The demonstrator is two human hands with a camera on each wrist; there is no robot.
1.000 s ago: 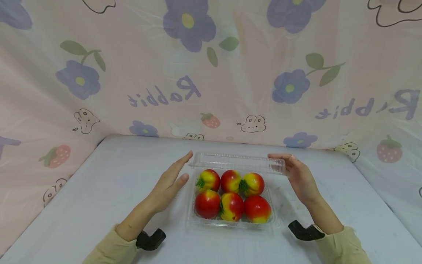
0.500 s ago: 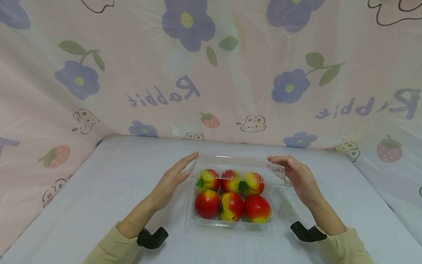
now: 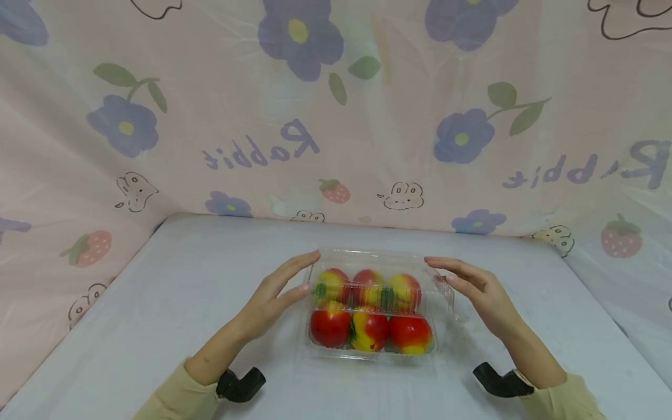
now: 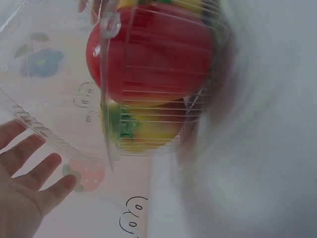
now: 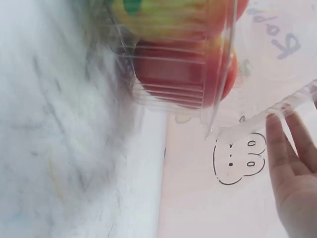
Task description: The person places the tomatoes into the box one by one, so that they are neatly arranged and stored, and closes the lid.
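A clear plastic clamshell box [image 3: 310,344] sits on the table, holding several red-and-yellow apple-like fruits [image 3: 370,329] in two rows. Its hinged lid [image 3: 375,256] leans forward over the back row, partly lowered; the front row lies uncovered. My left hand [image 3: 270,297] touches the lid's left side, fingers fairly straight and thumb apart. At the opposite side my right hand [image 3: 485,294] has extended fingers against the lid's edge. In the left wrist view, the spread left hand [image 4: 25,183] is by the lid rim; the right wrist view has the right hand's [image 5: 294,173] fingertips at the rim.
The box stands on a pale table [image 3: 220,251]. Behind and beside it hangs a pink curtain [image 3: 367,134] printed with flowers, rabbits and strawberries. A black wrist mount [image 3: 241,385] is on the left wrist, and another black mount [image 3: 503,380] on the right.
The lid has swung forward and down from nearly upright to over the back fruits. Both hands have followed it slightly, the left shifting right. The box and fruits have stayed put.
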